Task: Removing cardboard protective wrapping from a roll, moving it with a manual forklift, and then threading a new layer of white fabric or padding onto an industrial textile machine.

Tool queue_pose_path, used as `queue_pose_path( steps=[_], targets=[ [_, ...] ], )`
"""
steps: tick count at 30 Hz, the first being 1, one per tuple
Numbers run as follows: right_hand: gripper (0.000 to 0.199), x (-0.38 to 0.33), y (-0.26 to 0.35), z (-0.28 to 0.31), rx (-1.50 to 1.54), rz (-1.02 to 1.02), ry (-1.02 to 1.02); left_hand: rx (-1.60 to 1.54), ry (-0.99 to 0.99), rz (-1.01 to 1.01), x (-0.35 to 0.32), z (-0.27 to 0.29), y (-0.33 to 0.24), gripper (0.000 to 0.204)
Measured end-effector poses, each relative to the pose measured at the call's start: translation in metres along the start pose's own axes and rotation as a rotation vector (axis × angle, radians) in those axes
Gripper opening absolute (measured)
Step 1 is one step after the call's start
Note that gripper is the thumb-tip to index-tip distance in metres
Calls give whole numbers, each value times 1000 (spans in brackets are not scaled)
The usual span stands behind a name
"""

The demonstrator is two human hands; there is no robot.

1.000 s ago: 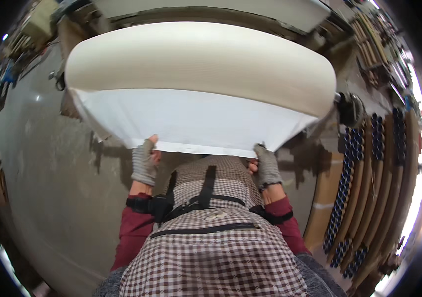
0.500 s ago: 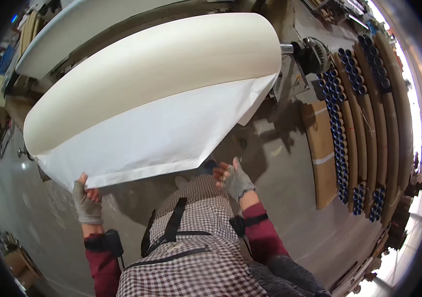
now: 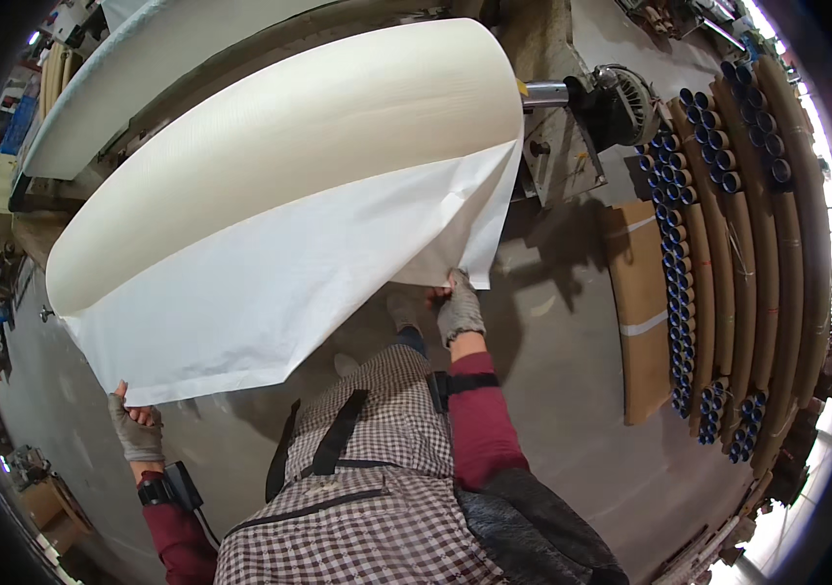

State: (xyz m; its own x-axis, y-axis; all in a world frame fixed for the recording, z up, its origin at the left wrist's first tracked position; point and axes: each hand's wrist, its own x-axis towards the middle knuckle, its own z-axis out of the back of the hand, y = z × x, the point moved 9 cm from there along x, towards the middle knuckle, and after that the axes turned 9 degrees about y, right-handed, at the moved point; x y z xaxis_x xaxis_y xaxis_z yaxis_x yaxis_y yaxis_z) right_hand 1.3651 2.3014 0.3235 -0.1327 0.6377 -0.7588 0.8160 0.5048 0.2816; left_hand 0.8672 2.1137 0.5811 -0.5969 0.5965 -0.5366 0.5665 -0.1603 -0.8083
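Wide cream roll (image 3: pixel 299 136) at 11 o'clock; metal shaft (image 3: pixel 545 94) shows beyond its end at 1. White sheet (image 3: pixel 240 312) comes off the roll's near side. Left hand (image 3: pixel 136 429), at 8: fingers pinched on the sheet's outer corner. Right hand (image 3: pixel 459 307), near centre: clamped on its lower edge. Judged partway: a flap is drawn out, most stays wound; left portion spread, right portion folded diagonally, not yet flat. Room: grey floor (image 3: pixel 572 409) at 4, between right sleeve (image 3: pixel 482 419) and cardboard tubes (image 3: pixel 772 302) at 3.
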Motion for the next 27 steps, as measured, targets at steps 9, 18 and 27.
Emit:
queue_pose_path(
  steps=[9, 18, 27],
  targets=[
    [28, -93, 148, -46, -567, 209, 109, 122, -206, -53, 2, 43, 11, 29],
    [33, -123, 193, -45, -547, 102, 190, 84, -280, -148, 0, 43, 27, 21],
    [35, -120, 207, -45, -296, 398, 182, 7, -189, -45, -1, 28, 35, 21]
  ],
)
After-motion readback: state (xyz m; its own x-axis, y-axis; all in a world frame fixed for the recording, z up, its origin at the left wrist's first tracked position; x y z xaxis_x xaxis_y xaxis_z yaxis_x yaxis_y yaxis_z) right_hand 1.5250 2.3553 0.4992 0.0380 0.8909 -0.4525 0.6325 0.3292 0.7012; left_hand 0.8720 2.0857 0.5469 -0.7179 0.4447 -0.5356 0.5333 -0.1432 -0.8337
